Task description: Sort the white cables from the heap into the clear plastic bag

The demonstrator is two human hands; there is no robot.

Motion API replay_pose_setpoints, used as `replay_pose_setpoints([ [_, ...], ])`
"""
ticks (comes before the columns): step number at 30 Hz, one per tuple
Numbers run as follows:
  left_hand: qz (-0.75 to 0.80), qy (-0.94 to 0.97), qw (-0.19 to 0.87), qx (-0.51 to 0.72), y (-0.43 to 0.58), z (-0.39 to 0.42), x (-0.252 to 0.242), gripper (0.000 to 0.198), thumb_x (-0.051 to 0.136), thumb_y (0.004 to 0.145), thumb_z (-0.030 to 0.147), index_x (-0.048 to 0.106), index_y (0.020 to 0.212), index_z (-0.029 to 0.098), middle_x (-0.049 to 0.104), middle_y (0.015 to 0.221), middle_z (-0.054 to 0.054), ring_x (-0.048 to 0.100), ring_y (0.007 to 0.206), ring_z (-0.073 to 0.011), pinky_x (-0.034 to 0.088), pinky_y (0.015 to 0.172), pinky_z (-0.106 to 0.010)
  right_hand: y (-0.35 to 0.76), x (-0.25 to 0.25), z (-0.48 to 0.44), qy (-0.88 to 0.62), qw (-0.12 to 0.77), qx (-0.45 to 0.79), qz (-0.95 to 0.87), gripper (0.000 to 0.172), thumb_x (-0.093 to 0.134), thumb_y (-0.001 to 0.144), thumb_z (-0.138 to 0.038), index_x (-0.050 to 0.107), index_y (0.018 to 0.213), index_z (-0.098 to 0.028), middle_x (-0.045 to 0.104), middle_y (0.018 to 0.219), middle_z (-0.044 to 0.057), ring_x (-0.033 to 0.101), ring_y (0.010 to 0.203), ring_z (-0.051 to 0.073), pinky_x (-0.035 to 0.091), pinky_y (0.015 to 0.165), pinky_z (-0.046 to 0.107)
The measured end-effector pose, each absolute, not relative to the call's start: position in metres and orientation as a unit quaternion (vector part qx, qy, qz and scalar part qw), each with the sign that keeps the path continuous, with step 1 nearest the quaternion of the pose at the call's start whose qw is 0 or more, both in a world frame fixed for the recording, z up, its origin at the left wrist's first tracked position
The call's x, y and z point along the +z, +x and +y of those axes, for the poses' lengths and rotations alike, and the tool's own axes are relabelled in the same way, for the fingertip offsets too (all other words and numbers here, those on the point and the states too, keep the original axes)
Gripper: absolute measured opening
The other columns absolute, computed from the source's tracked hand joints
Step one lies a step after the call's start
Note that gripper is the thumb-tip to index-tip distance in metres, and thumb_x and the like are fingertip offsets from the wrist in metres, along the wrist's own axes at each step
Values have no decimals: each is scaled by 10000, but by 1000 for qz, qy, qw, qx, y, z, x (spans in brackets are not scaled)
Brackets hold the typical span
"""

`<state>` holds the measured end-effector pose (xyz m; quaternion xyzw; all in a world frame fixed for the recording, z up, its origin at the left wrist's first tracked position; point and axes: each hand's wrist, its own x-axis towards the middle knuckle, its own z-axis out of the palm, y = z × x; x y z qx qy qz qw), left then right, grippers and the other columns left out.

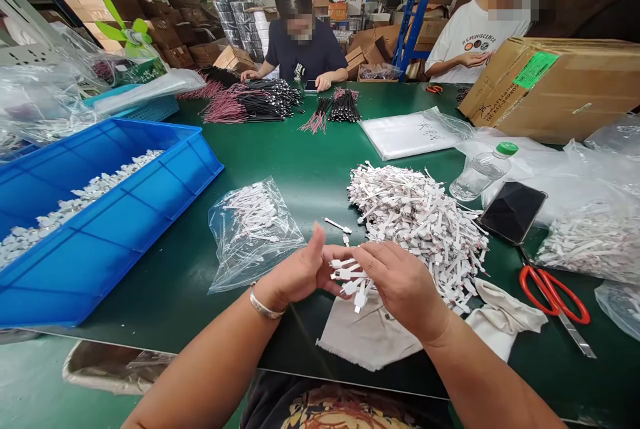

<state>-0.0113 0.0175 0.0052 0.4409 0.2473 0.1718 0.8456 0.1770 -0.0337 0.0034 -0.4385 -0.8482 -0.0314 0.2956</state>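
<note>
A bundle of short white cables with plug ends [357,282] is between my two hands. My right hand [405,282] is closed over it from the right, and the plugs stick out toward me. My left hand [303,272] has its thumb up and its fingers stretched behind the bundle, touching it; their tips are partly hidden. Just beyond lies a large heap of the same white cables [415,209], with a loose cable [337,224] at its left. Beneath my hands is a beige cloth [367,342]. A clear plastic bag [225,269] holding white cables lies left of my left hand.
At the left stands a blue bin [125,216] of small white parts. Red-handled scissors [553,292], a phone [514,211] and a bottle [480,172] are on the right, below a cardboard box [555,92]. Two people work across the table, near black-and-red wire bundles [250,101].
</note>
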Motion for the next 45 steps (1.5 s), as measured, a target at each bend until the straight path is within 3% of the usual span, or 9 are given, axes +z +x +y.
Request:
replay_pose_setpoints([
  [4, 295, 448, 843, 46, -19, 30, 5, 786, 251, 767, 750, 689, 782, 98, 660, 710, -113, 606, 582, -157, 497, 531, -255, 168, -1, -36, -416, 274, -74, -864, 299, 446, 871, -110, 613, 1119, -122, 659, 1038, 122, 559, 922, 245, 488, 797, 382],
  [10, 210, 477, 853, -26, -19, 28, 3, 403, 512, 833, 460, 682, 889, 99, 682, 861, -126, 661, 709, -189, 541, 588, -277, 168, -11, -30, -393, 264, -92, -876, 327, 442, 868, -106, 607, 1148, -141, 640, 1103, 116, 540, 988, 243, 489, 836, 373],
  [18, 187, 392, 901, 11, -5, 19, -10, 328, 612, 775, 374, 648, 942, 93, 682, 792, -105, 663, 647, -160, 531, 547, -225, 175, -9, -25, -406, 288, -50, -866, 321, 455, 880, -155, 608, 1161, -163, 631, 1116, 119, 544, 1002, 250, 486, 870, 408],
  [25, 276, 417, 856, 130, -3, 12, -4, 292, 597, 795, 389, 621, 896, 117, 666, 776, -79, 653, 639, -134, 524, 587, -218, 170, -16, -29, -535, 495, 322, -604, 518, 415, 908, -232, 277, 1405, -281, 524, 1251, 97, 601, 985, 181, 498, 864, 393],
  [28, 287, 425, 842, 166, -4, 14, -2, 316, 580, 807, 413, 624, 935, 127, 660, 818, -80, 651, 680, -134, 526, 632, -237, 164, -9, -35, -522, 535, 484, -454, 451, 474, 893, -359, 421, 1326, -247, 570, 1194, 86, 600, 980, 183, 492, 859, 363],
  [32, 270, 466, 829, 153, -4, 12, 2, 329, 563, 812, 451, 626, 907, 143, 649, 836, -67, 639, 704, -129, 519, 665, -248, 157, -1, -42, -469, 488, 609, -413, 451, 543, 848, -428, 508, 1251, -230, 637, 1004, 51, 593, 705, 116, 496, 666, 259],
  [37, 257, 555, 788, 69, 1, 3, 6, 430, 506, 808, 543, 646, 831, 137, 652, 831, -74, 640, 772, -166, 521, 726, -298, 151, -2, -46, -447, 385, 709, -385, 479, 528, 833, -491, 557, 1213, -201, 626, 748, 22, 447, 428, 58, 325, 382, 192],
  [40, 276, 535, 798, 37, 1, 3, 9, 408, 546, 793, 519, 659, 855, 131, 671, 825, -84, 650, 776, -171, 523, 735, -299, 149, -5, -45, -435, 412, 728, -333, 452, 512, 836, -506, 606, 1148, -192, 653, 807, 44, 541, 535, 96, 385, 440, 205],
  [45, 285, 542, 790, 27, -9, 14, 20, 371, 639, 756, 418, 638, 1030, 167, 657, 1022, -95, 645, 878, -182, 523, 705, -258, 154, -5, -39, -419, 472, 722, -282, 385, 510, 842, -500, 676, 982, -182, 667, 1020, 72, 601, 911, 186, 469, 759, 296],
])
